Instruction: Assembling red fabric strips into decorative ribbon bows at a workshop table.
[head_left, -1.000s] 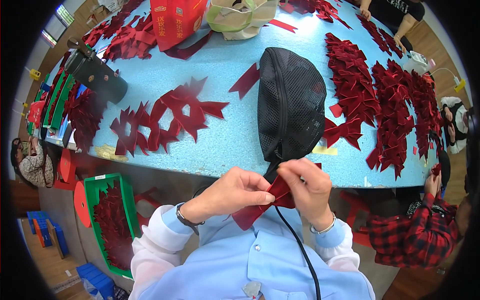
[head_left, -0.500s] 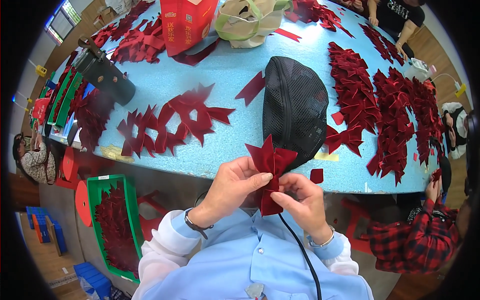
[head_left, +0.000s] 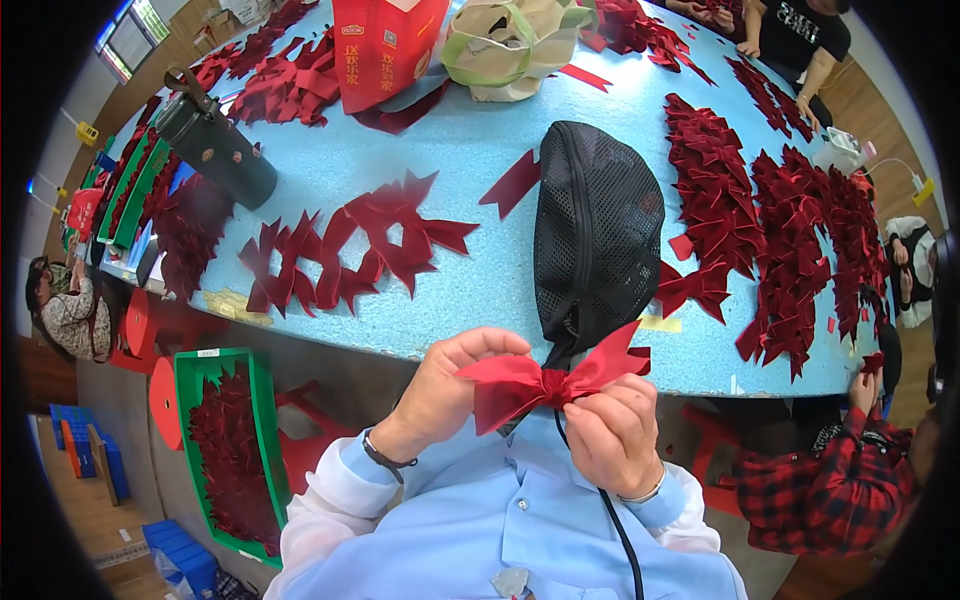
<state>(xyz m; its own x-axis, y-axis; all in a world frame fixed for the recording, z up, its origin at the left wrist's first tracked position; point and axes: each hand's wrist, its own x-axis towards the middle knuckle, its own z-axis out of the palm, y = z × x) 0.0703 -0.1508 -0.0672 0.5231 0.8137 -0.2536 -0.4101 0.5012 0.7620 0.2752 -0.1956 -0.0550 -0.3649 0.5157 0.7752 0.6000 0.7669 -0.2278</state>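
Before the near edge of a light blue, speckled counter point(head_left: 450, 290), a red, velvet-like ribbon bow with a tightly gathered middle point(head_left: 554, 386) is held in front of the light blue shirt point(head_left: 500, 500). Close to its middle, the bow is pinched by the right hand point(head_left: 615, 430), whose fingers are bent around the right wing's lower part. By the left hand point(head_left: 428, 395), with fingers partly bent, the left wing is met; whether it is gripped there cannot be told, since the thumb is hidden.

On the counter, just beyond the bow, a black mesh pouch with a zip point(head_left: 610, 220) is placed. To its left, one flat dark red ribbon piece point(head_left: 512, 183) and a cluster of dark red bows point(head_left: 340, 255) are laid; to its right, similar bows are heaped in long rows point(head_left: 712, 190). Below the counter, at left, a green plastic crate point(head_left: 262, 420) is filled with dark red pieces point(head_left: 228, 440).
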